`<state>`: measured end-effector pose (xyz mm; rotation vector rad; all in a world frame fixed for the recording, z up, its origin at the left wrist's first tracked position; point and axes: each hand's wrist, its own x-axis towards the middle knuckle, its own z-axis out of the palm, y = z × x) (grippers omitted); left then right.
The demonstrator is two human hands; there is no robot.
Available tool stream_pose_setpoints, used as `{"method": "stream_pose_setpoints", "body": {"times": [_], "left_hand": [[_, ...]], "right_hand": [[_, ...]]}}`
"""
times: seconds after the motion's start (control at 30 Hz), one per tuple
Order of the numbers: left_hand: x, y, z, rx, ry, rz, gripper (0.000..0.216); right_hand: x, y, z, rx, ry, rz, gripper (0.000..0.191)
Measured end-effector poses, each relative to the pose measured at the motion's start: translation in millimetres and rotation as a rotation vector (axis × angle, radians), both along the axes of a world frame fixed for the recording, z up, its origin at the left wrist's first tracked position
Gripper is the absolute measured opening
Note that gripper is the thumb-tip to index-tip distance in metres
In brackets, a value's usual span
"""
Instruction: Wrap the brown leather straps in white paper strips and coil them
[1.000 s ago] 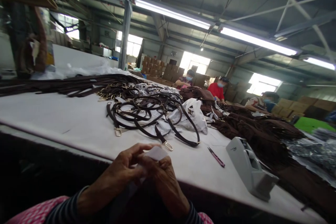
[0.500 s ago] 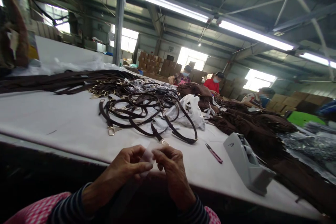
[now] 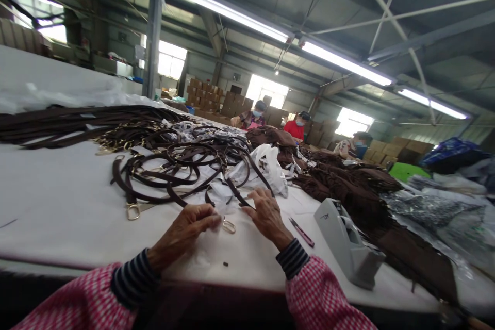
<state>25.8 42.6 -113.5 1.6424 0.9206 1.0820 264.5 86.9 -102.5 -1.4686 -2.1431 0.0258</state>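
Left hand [image 3: 189, 227], right hand [image 3: 266, 214] — at brown straps [image 3: 174, 165] (gold clasp [image 3: 229, 226] between)

On the white table [image 3: 58, 201] before us, a grey tape dispenser [image 3: 348, 245] sits at four o'clock, with pink-handled snips [image 3: 301, 232] just beside it on its nine o'clock side. Brown bags [image 3: 348, 191] lie heaped at three o'clock, and a white plastic bag [image 3: 270, 165] lies near centre. Three people [image 3: 297, 126] work at the far end between twelve and two o'clock. Cardboard boxes [image 3: 204, 94] are stacked at eleven o'clock, and light tubes [image 3: 228, 10] glow overhead.
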Motion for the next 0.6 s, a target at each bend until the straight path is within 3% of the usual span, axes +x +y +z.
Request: {"method": "stream_pose_setpoints", "body": {"times": [0.07, 0.17, 0.23, 0.33, 0.4, 0.47, 0.53, 0.6], "left_hand": [[-1, 2, -5.7, 0.043, 0.078, 0.009, 0.035], [0, 3, -4.5, 0.308, 0.266, -0.002, 0.031], [3, 2, 4.1, 0.550, 0.399, -0.016, 0.025], [12, -2, 23.2, 0.816, 0.641, -0.015, 0.020], [17, -7, 34.7, 0.860, 0.791, -0.052, 0.023], [20, -16, 40.1, 0.811, 0.861, -0.079, 0.026], [19, -25, 36.4, 0.730, 0.844, -0.076, 0.028], [16, -35, 23.7, 0.690, 0.800, -0.098, 0.028]], "right_hand": [[10, 7, -8.0, -0.047, -0.170, -0.027, 0.014], [16, 5, -14.4, -0.088, -0.174, 0.002, 0.010], [16, -6, -7.0, -0.084, -0.146, 0.058, 0.012], [15, -37, 20.3, -0.074, -0.090, 0.245, 0.014], [17, -60, 39.0, -0.072, -0.071, 0.353, 0.015], [20, -80, 47.4, -0.044, -0.047, 0.369, 0.014], [23, -93, 40.3, 0.024, 0.044, 0.282, 0.013], [27, -100, 18.9, 0.061, 0.167, 0.163, 0.014]]}}
